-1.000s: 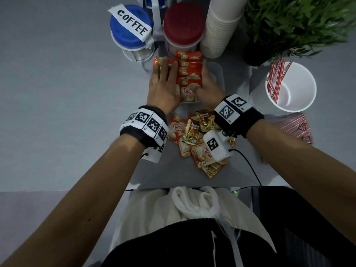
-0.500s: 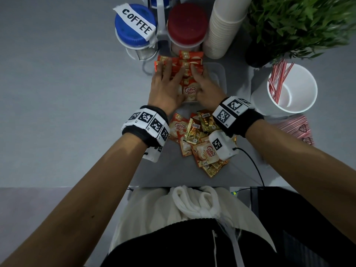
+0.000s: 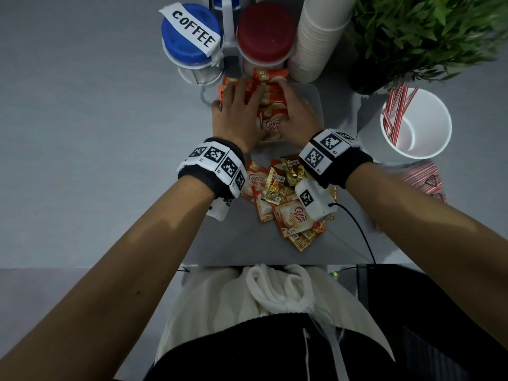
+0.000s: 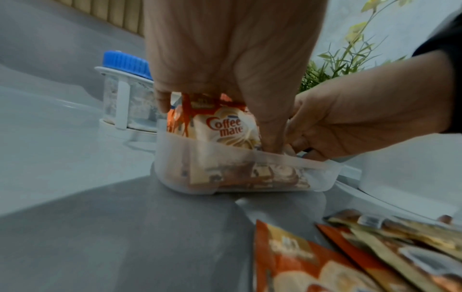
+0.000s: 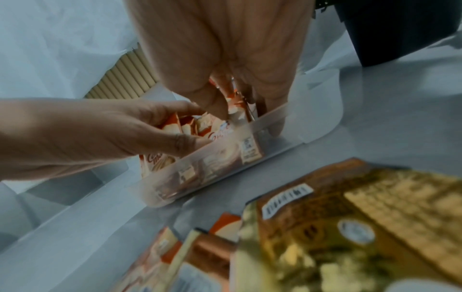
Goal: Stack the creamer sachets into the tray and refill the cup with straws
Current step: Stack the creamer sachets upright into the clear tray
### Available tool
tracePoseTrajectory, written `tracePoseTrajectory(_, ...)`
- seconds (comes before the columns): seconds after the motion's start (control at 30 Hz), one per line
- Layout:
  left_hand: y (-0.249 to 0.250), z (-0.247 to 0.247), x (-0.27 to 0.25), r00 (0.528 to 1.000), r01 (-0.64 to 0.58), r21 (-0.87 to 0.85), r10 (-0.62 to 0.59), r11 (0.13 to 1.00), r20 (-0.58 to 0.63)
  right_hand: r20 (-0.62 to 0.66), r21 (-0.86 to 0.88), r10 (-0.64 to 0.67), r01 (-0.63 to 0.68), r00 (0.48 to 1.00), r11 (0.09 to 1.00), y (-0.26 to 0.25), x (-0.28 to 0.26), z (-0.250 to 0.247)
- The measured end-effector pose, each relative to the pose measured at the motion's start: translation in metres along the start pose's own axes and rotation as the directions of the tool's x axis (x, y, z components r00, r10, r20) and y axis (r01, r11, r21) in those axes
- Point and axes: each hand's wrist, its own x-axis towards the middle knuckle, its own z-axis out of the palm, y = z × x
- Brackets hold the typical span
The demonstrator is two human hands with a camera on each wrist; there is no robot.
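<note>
A row of red-and-cream creamer sachets (image 3: 270, 83) stands on edge in a translucent tray (image 3: 313, 97). My left hand (image 3: 236, 105) reaches over the row's left side. In the left wrist view its thumb dips into the tray (image 4: 250, 168) beside the front sachet (image 4: 225, 126), so it grips the bundle. My right hand (image 3: 294, 108) closes on the row's right side, thumb on the sachets (image 5: 190, 126) and fingers inside the tray (image 5: 205, 168). Loose sachets (image 3: 286, 199) lie heaped below my wrists. A white cup (image 3: 428, 149) on the right holds a few red-striped straws (image 3: 395, 111).
Behind the tray stand a blue-lidded jar labelled COFFEE (image 3: 189, 34), a red-lidded jar (image 3: 265, 31) and a stack of paper cups (image 3: 316, 37). A potted plant (image 3: 426, 31) is at the back right. A packet of striped straws (image 3: 423, 180) lies below the cup.
Both hands have slid a little farther back along the row of sachets in the tray, and the right hand has closed in against the row's side.
</note>
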Motion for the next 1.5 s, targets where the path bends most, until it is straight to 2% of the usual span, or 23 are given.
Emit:
tracePoseTrajectory(0.17,0.004,0.0,0.002,0.998,0.008,0.038,-0.006,0.999,-0.059,-0.012,0.057,0.068,-0.068,0.998,0.996,-0.007,-0.001,-0.002)
tracePoseTrajectory(0.33,0.001,0.004,0.006,0.996,0.005,-0.044,-0.008,0.999,-0.086,0.011,0.389,0.2,-0.189,0.98,0.902,-0.009,-0.001,0.002)
tracePoseTrajectory(0.43,0.001,0.007,0.005,0.999,0.015,-0.138,-0.02,0.99,-0.036,0.023,0.332,0.202,-0.198,0.979,0.922,-0.01,0.0,0.004)
tracePoseTrajectory(0.57,0.001,0.008,0.005,1.0,0.015,-0.13,-0.018,0.991,-0.02,-0.005,0.179,0.161,-0.157,0.987,0.971,-0.009,0.0,0.005)
tracePoseTrajectory(0.73,0.002,0.011,0.004,0.999,0.01,-0.071,-0.013,0.997,-0.034,0.054,0.317,0.114,-0.125,0.992,0.94,-0.009,-0.004,-0.001)
tracePoseTrajectory(0.87,0.001,0.006,0.002,1.0,0.011,-0.072,-0.013,0.997,-0.019,-0.054,0.397,0.114,-0.084,0.992,0.914,-0.008,-0.009,-0.015)
tracePoseTrajectory(0.97,0.001,0.002,-0.003,1.0,0.001,-0.127,-0.004,0.992,-0.022,-0.175,0.291,0.112,-0.058,0.978,0.955,-0.006,-0.021,-0.028)
tracePoseTrajectory(1.1,0.005,0.0,-0.016,0.985,-0.074,-0.157,0.048,0.985,-0.164,-0.253,0.181,0.003,0.044,0.967,0.983,-0.003,-0.039,-0.032)
tracePoseTrajectory(1.17,0.006,0.0,-0.025,0.966,-0.122,-0.161,0.08,0.979,-0.247,-0.191,0.118,-0.042,0.065,0.981,0.991,0.0,-0.048,-0.028)
tracePoseTrajectory(1.27,0.005,0.003,-0.039,0.935,-0.225,-0.225,0.145,0.948,-0.323,0.041,-0.047,-0.077,0.079,0.996,0.996,0.006,-0.061,-0.018)
tracePoseTrajectory(1.3,0.003,0.005,-0.043,0.942,-0.24,-0.264,0.159,0.934,-0.295,0.122,-0.108,-0.068,0.081,0.99,0.991,0.008,-0.065,-0.014)
tracePoseTrajectory(1.4,-0.005,0.013,-0.055,0.979,-0.203,-0.302,0.188,0.931,-0.078,0.299,-0.272,0.012,0.073,0.954,0.96,0.012,-0.075,-0.002)
tracePoseTrajectory(1.5,-0.01,0.023,-0.069,0.983,-0.13,-0.266,0.159,0.955,0.091,0.325,-0.36,0.033,0.091,0.945,0.928,0.014,-0.08,0.006)
